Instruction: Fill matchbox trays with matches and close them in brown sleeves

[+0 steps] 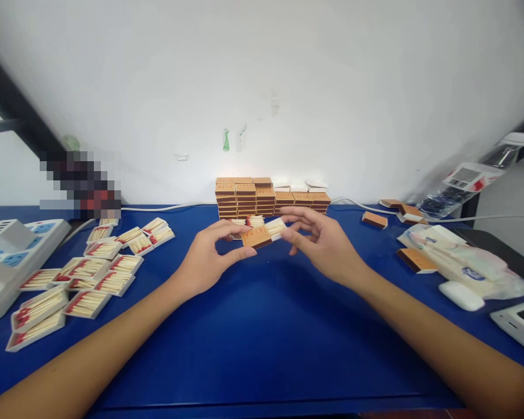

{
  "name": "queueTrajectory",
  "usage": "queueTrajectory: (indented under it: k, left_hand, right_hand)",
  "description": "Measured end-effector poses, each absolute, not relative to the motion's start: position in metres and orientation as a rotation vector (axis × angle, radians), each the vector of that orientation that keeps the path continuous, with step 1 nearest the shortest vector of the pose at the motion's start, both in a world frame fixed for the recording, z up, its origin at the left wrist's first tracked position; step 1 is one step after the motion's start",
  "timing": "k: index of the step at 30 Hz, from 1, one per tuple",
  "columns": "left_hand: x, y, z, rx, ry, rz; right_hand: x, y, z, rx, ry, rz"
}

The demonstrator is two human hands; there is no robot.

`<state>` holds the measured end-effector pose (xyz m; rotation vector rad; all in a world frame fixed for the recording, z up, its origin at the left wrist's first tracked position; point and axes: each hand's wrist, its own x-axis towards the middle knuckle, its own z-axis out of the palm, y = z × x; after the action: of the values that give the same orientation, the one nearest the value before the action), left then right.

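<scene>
Between thumb and fingers, my left hand (pixel 209 253) grips an orange-brown matchbox sleeve (pixel 255 237). A white matchbox tray (pixel 275 227) with pale matchsticks sticks partway out of the sleeve's right end. My right hand (pixel 317 238) has its thumb and forefinger at the tray's outer end, the other fingers loosely curled. Just behind the held box, red-headed matches (pixel 255 221) show, partly hidden by it. Against the wall stands a stack of closed matchboxes (pixel 244 198), several layers high. White trays (pixel 317 186) lie on its right part.
On the left of the blue table (pixel 262 337) lie several open trays of matches (pixel 87 269), beside a power strip (pixel 26 250). Toward the right are loose matchboxes (pixel 374 219), a plastic tissue pack (pixel 467 262), a white rounded object (pixel 461 295) and a bottle (pixel 475 174).
</scene>
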<state>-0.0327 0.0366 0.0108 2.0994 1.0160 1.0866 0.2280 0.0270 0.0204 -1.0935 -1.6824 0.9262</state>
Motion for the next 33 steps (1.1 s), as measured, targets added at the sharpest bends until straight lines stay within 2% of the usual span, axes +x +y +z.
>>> queueTrajectory:
  k: [4,14,17,19,23,27,30,33]
  left_hand:
    - [-0.031,0.035,0.011,2.045,1.089,1.198]
    - [-0.027,0.025,0.014,2.09,1.075,1.269]
    - [-0.028,0.026,0.013,2.101,1.077,1.277]
    - [-0.029,0.027,0.013,2.118,1.078,1.276]
    - [-0.029,0.029,0.011,2.159,1.063,1.255]
    - [-0.03,0.031,0.008,2.133,1.069,1.293]
    - [-0.03,0.033,0.006,2.071,1.067,1.326]
    - [-0.03,0.035,0.005,2.014,1.047,1.308]
  right_hand:
    - [0.205,0.006,0.013,-1.07,-1.646,0.915]
    - [0.198,-0.018,0.018,-1.034,-1.836,1.371]
    - [0.197,-0.015,0.015,-0.988,-1.839,1.37]
    - [0.197,-0.011,0.012,-1.003,-1.86,1.194]
    - [0.204,0.004,0.012,-1.017,-2.0,0.558]
    - [0.213,0.02,0.014,-0.961,-2.149,0.119]
    - [0.21,0.026,0.012,-0.903,-2.181,-0.065]
    - [0.204,0.031,0.012,-0.871,-2.243,-0.078]
